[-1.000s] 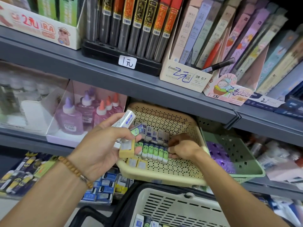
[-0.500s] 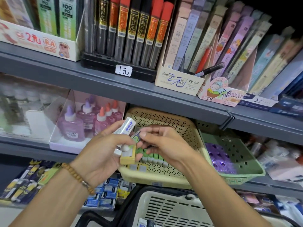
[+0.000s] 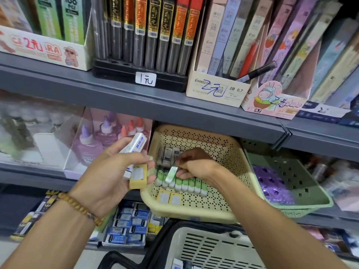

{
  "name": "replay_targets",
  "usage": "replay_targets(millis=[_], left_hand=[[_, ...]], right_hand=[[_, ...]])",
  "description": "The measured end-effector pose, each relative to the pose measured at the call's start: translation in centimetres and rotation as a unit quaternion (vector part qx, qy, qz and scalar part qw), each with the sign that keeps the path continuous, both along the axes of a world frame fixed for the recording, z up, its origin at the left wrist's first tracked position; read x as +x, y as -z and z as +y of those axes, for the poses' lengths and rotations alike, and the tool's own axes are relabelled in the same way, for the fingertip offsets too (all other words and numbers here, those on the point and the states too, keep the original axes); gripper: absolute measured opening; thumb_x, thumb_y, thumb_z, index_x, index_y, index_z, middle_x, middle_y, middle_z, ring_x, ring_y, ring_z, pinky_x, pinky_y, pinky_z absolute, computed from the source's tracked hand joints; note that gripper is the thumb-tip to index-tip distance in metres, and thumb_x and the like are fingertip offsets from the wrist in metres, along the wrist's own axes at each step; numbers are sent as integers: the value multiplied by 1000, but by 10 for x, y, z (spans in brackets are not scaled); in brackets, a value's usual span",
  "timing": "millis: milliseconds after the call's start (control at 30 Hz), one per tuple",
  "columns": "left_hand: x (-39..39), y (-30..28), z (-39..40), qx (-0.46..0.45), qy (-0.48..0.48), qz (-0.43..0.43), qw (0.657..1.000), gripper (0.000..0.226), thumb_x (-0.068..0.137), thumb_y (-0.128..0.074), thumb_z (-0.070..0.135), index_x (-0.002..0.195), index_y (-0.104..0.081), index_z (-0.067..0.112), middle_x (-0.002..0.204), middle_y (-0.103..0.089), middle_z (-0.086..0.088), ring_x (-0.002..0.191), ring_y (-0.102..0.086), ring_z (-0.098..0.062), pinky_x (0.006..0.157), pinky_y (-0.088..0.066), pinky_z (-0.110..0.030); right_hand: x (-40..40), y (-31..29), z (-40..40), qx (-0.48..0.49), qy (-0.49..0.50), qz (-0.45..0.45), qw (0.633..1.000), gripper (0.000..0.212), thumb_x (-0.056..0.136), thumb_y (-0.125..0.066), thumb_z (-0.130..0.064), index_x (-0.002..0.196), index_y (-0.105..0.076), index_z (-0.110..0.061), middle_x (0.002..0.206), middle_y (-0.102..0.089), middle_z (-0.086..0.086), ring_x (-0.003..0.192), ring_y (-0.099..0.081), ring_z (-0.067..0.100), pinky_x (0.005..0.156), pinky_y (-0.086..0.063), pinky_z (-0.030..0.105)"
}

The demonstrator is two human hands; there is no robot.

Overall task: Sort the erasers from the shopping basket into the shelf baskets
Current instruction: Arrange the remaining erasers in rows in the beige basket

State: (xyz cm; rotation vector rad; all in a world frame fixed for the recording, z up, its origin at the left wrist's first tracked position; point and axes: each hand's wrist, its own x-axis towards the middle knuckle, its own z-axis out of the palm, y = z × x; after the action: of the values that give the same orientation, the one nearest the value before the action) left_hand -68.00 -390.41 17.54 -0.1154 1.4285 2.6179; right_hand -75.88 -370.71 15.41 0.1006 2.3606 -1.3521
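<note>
My left hand [image 3: 108, 175] grips a bunch of erasers: a long white one with blue print [image 3: 136, 143] sticking up and a yellow-sleeved one [image 3: 138, 176] at the front. My right hand [image 3: 194, 166] pinches a green-and-white eraser [image 3: 171, 174] above the row of green erasers [image 3: 186, 184] lying in the cream shelf basket [image 3: 223, 195]. Grey-white erasers [image 3: 168, 155] stand behind that row and two yellow ones [image 3: 169, 197] lie in front. The cream shopping basket [image 3: 209, 249] with black handles sits below, a few erasers showing at its bottom edge.
A green shelf basket [image 3: 297, 183] holding purple items stands to the right of the cream one. Glue bottles in a clear box [image 3: 97, 140] stand to the left. Boxed erasers [image 3: 128, 226] fill the shelf below. The grey shelf edge [image 3: 174, 105] above carries pencil lead boxes.
My right hand took the green-and-white eraser from my left hand's bunch and carried it right and down over the green row in the cream basket. The view moved closer.
</note>
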Motion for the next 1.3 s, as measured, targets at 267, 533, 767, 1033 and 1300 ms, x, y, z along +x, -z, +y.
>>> replay_targets(millis=[267,533,767,1033,1300], left_hand=[[-2,1,2,-35,-25,-16,999,35,80,-62,-11,73,-75,21,73,-67,-6,76,-70,-25,55,-58,-39],[3,-2,6,-38,-1,-21,999,29,81,-62,-11,93,-71,14,79,-65,-12,75,-69,-26,55,-57,-36],[6,-6,14,-58,11,-27,998,28,83,-62,-11,94,-67,14,82,-72,-12,72,-72,-22,50,-57,-33],[8,-10,14,-66,67,-52,994,37,78,-56,-21,108,-64,-1,92,-71,-21,80,-74,-28,50,-58,-36],[10,-12,19,-83,97,-65,990,37,78,-62,-15,113,-62,-2,89,-72,-20,81,-73,-32,43,-54,-31]], right_hand=[[-6,4,-17,29,-29,-11,999,11,91,-62,3,92,-68,-6,98,-71,18,78,-75,18,76,-60,26],[29,-40,-22,-182,-58,104,976,17,79,-75,-41,93,-76,-33,78,-73,-6,64,-63,11,59,-51,23],[45,-45,-36,-155,-105,151,971,17,86,-74,-19,102,-70,-23,75,-72,-4,55,-58,1,50,-43,12],[46,-40,-24,-218,-106,97,965,15,87,-71,-8,97,-65,-18,86,-70,-4,62,-59,6,50,-42,20],[45,-39,-12,-222,-156,71,960,17,87,-70,-5,100,-66,-15,87,-65,0,62,-58,0,50,-43,11]])
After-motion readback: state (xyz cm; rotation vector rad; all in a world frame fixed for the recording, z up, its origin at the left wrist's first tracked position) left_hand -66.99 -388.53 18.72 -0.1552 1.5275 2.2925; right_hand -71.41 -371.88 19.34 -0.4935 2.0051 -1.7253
